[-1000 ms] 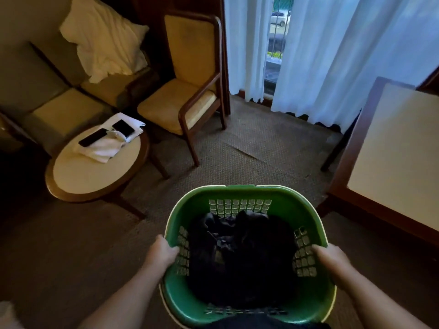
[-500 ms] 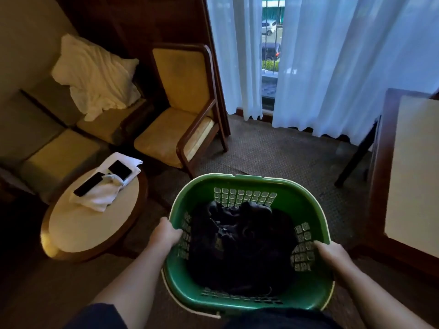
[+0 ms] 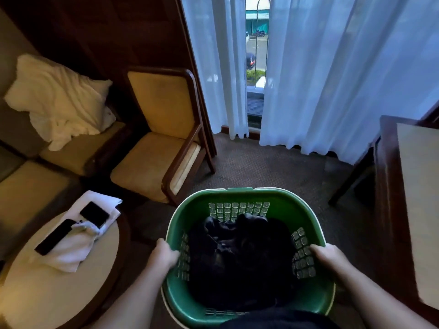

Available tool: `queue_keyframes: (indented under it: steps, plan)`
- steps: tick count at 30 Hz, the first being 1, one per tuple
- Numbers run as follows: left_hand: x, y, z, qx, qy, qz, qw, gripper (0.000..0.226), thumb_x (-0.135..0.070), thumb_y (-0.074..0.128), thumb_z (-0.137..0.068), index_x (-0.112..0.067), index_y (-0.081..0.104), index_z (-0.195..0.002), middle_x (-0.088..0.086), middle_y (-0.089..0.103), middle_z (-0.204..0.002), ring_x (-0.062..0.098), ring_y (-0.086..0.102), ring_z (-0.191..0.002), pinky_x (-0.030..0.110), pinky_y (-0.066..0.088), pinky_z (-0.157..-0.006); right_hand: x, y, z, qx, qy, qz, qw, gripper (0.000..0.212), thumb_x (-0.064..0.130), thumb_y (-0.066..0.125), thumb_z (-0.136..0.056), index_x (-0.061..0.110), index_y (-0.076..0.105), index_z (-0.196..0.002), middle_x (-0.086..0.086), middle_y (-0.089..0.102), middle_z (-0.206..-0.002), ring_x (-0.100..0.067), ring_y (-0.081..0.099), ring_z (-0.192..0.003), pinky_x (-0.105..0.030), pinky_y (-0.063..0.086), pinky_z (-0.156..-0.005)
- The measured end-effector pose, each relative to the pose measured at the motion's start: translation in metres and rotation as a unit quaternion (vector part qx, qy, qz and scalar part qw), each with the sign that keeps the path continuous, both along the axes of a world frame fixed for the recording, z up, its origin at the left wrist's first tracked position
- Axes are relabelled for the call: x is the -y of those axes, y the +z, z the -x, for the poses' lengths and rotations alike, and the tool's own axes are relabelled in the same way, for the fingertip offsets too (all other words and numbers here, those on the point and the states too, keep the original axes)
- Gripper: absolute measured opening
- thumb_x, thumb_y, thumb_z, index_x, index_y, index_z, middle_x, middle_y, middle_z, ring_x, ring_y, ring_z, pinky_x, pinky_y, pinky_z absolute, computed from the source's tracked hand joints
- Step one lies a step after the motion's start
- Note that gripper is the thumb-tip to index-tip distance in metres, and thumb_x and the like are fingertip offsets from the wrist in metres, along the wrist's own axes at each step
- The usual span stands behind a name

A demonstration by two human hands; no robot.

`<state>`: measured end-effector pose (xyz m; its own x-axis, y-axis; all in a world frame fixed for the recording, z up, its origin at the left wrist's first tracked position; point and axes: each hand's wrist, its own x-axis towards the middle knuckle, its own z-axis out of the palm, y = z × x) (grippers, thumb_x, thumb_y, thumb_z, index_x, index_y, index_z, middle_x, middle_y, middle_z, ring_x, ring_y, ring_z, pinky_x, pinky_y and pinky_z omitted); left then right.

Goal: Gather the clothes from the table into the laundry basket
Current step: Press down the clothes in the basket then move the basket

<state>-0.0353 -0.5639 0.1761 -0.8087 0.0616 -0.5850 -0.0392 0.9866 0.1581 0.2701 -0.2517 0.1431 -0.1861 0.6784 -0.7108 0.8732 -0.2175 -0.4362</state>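
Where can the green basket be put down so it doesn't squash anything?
Bare carpet between armchair and curtains. The round table is bare nearest the person; its far side is crowded with a white cloth and two phones.

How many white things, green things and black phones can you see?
White things: 4, the pillow, the towel on the round table, and two curtains
Green things: 1, the laundry basket
Black phones: 2
Total: 7
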Motion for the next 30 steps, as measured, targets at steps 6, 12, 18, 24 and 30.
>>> queue_keyframes:
  steps: [6,12,18,24,30]
  plan:
    - [-0.048,-0.013,0.099,0.029,-0.106,-0.012,0.994,0.040,-0.028,0.071,-0.092,-0.011,0.039,-0.107,0.017,0.063,-0.126,0.035,0.063,-0.117,0.035,0.049,-0.092,0.019,-0.006,0.036,0.027,-0.109,-0.004,0.994,0.030,0.034,0.070,-0.088,0.006,0.071,-0.099,-0.017,0.072,-0.095,-0.033,0.068,-0.084,-0.038,0.058,-0.082]
    - [-0.104,-0.019,0.175,0.052,-0.224,-0.018,0.973,0.045,-0.024,0.076,-0.087,-0.006,0.047,-0.116,0.011,0.065,-0.111,0.027,0.064,-0.099,0.031,0.051,-0.081,0.050,0.005,0.059,0.030,-0.230,-0.016,0.973,0.030,0.038,0.070,-0.090,0.009,0.070,-0.098,-0.014,0.072,-0.093,-0.031,0.067,-0.086,-0.033,0.050,-0.073]
    - [-0.223,-0.044,0.211,0.051,-0.381,-0.052,0.922,0.040,-0.027,0.069,-0.071,-0.002,0.061,-0.102,0.009,0.071,-0.083,0.023,0.070,-0.073,0.034,0.055,-0.060,0.080,0.005,0.042,-0.002,-0.425,-0.038,0.904,0.039,0.037,0.073,-0.088,0.000,0.073,-0.101,-0.022,0.074,-0.095,-0.036,0.070,-0.089,-0.038,0.056,-0.078]
    - [-0.314,0.023,0.130,0.018,-0.511,-0.060,0.857,0.033,-0.022,0.065,-0.091,-0.008,0.041,-0.109,0.002,0.055,-0.079,0.016,0.058,-0.068,0.033,0.047,-0.066,0.109,0.003,0.017,-0.057,-0.576,-0.018,0.815,0.037,0.029,0.072,-0.092,-0.003,0.061,-0.104,-0.022,0.065,-0.088,-0.035,0.064,-0.080,-0.040,0.053,-0.073]
    - [-0.369,0.023,0.103,0.002,-0.583,-0.008,0.812,0.033,-0.021,0.066,-0.092,-0.009,0.040,-0.107,0.013,0.064,-0.106,0.031,0.066,-0.101,0.038,0.052,-0.086,0.118,-0.010,0.009,-0.075,-0.623,-0.003,0.778,0.034,0.029,0.070,-0.094,-0.002,0.058,-0.101,-0.012,0.060,-0.083,-0.028,0.058,-0.074,-0.038,0.045,-0.075]
